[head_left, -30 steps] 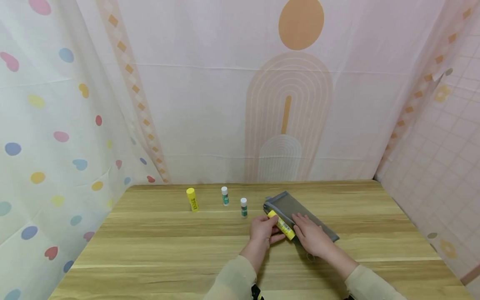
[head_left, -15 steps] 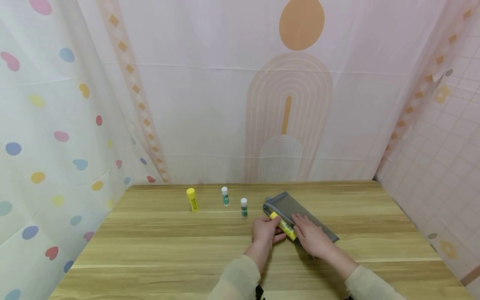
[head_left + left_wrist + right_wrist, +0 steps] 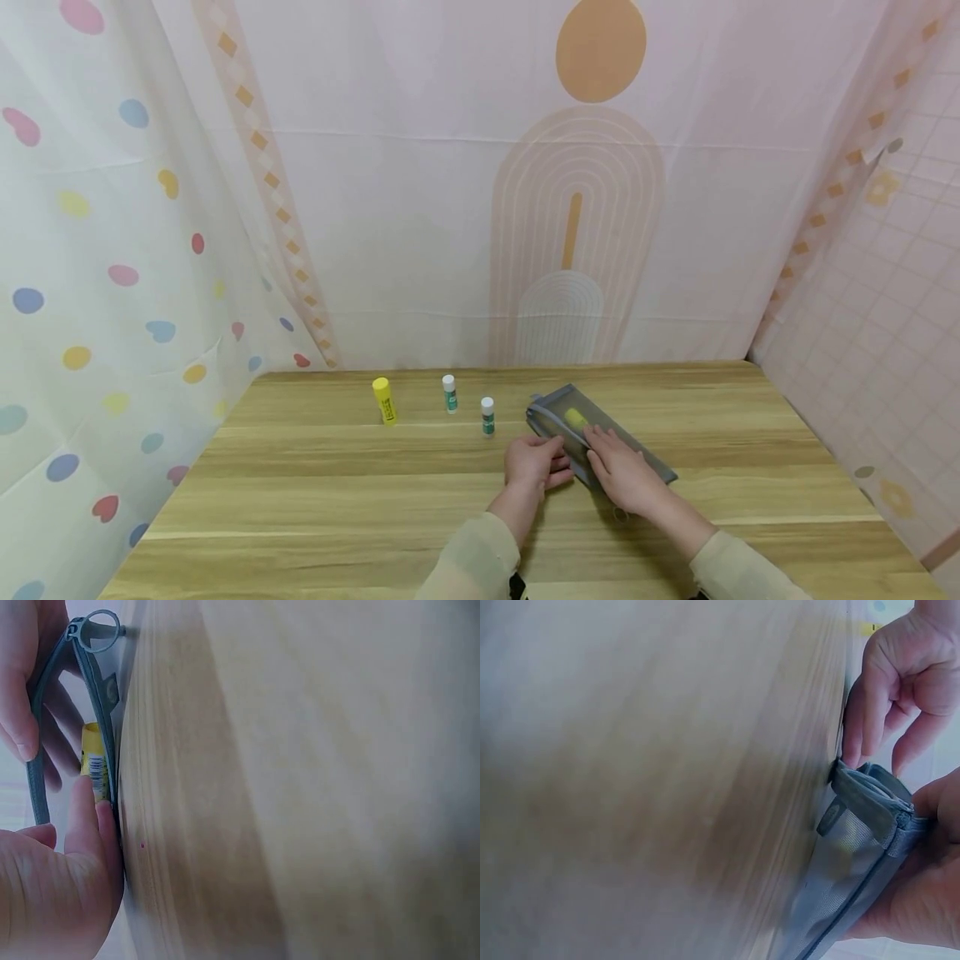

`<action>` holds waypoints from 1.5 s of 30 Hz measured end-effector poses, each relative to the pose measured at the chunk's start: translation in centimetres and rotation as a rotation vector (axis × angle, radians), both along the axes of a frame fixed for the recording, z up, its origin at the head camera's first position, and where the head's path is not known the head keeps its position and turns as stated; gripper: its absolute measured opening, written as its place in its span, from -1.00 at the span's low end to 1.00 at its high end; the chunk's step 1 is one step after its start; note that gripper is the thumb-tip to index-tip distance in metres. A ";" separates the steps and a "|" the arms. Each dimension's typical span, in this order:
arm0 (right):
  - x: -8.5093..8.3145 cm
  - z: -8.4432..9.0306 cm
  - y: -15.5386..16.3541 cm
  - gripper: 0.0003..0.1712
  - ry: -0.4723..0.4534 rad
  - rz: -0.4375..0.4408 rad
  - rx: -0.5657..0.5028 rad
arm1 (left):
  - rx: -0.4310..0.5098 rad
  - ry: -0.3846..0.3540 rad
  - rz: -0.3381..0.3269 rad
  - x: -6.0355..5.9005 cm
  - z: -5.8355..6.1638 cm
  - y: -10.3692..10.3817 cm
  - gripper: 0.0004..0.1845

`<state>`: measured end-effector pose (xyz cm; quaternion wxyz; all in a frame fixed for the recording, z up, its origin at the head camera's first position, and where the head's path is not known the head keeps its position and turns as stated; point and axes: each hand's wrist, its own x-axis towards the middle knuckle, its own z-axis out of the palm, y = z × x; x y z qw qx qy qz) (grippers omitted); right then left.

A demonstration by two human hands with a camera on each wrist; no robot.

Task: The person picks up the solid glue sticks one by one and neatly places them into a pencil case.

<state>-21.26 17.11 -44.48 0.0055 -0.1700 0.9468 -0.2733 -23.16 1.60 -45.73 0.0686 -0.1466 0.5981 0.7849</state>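
A grey mesh zip pouch (image 3: pixel 558 402) lies slanted on the table, its zip side facing left. Through the mesh shows a yellow glue stick (image 3: pixel 576 418) inside; its barcoded body appears between the parted zip edges in the left wrist view. My left hand (image 3: pixel 528 467) is at the opening, fingers extended and fingertips close to the glue stick; whether they touch it is unclear. My right hand (image 3: pixel 628 477) lies over the pouch, holding the raised upper edge with fingers on both sides of it. A ring (image 3: pixel 99 631) hangs at the zip's near end.
Left of the pouch stand two white-capped green glue sticks, a nearer one (image 3: pixel 488 417) and a farther one (image 3: pixel 450 394). Another yellow glue stick (image 3: pixel 384 402) stands farther left. Printed curtains (image 3: pixel 405 233) hang behind the wooden table (image 3: pixel 322 500) and at both sides.
The yellow glue stick has gone from my left hand's grip into the pouch and now shows under the mesh. My right hand has kept its place on the pouch.
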 end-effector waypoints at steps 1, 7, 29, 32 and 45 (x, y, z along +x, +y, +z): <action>0.0 0.0 0.0 -0.52 0.000 0.000 -0.001 | 0.003 0.002 -0.002 0.0 0.0 0.0 -0.79; -0.1 0.0 0.0 -0.52 0.005 -0.002 0.006 | 0.020 0.012 -0.015 0.3 0.2 -0.3 -0.69; 0.1 0.0 0.0 -0.52 0.011 0.001 0.009 | 0.005 0.023 0.002 1.2 0.7 -1.6 -0.70; 0.1 0.0 0.0 -0.52 0.013 0.001 0.006 | 0.004 0.016 0.005 1.3 0.9 -1.7 -0.68; -0.1 -0.1 0.0 -0.53 0.022 -0.001 0.010 | 0.020 -0.010 -0.006 1.7 1.3 -2.3 -0.70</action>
